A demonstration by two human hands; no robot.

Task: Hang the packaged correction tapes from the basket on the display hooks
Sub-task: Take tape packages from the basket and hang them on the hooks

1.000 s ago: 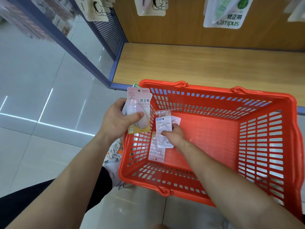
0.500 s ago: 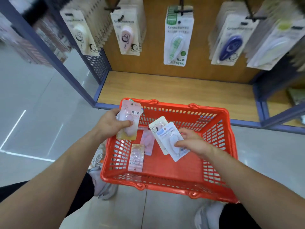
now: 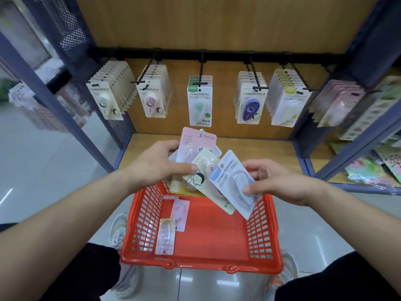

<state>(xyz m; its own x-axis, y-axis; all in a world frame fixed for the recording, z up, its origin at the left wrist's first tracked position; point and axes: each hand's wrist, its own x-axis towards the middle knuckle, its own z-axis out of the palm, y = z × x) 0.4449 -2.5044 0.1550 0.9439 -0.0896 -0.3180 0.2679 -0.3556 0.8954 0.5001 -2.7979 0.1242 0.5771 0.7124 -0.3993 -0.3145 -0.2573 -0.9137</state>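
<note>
My left hand (image 3: 158, 165) grips a pink correction tape package (image 3: 196, 141) above the red basket (image 3: 201, 260), and its thumb lies on a cream package with a cartoon face (image 3: 200, 178). My right hand (image 3: 278, 182) pinches a white and blue Campus package (image 3: 230, 181), which overlaps the cream one. Two more packages lie on the basket floor at the left, a pink one (image 3: 180, 213) and a yellow-topped one (image 3: 166, 236). The display hooks (image 3: 201, 68) on the black rail carry rows of packages, with the green ones (image 3: 199, 101) straight ahead.
Cream (image 3: 106, 98), pink (image 3: 153, 98), purple (image 3: 249, 102) and pale yellow (image 3: 286, 101) packs hang on neighbouring hooks. A wooden shelf board (image 3: 260, 148) lies under them. Blue metal uprights (image 3: 54, 101) frame the bay. More goods fill the right-hand shelf (image 3: 368, 170).
Both hands have risen out of the basket and come together, each with its packages. The view has tilted up, so the whole hook rail now shows.
</note>
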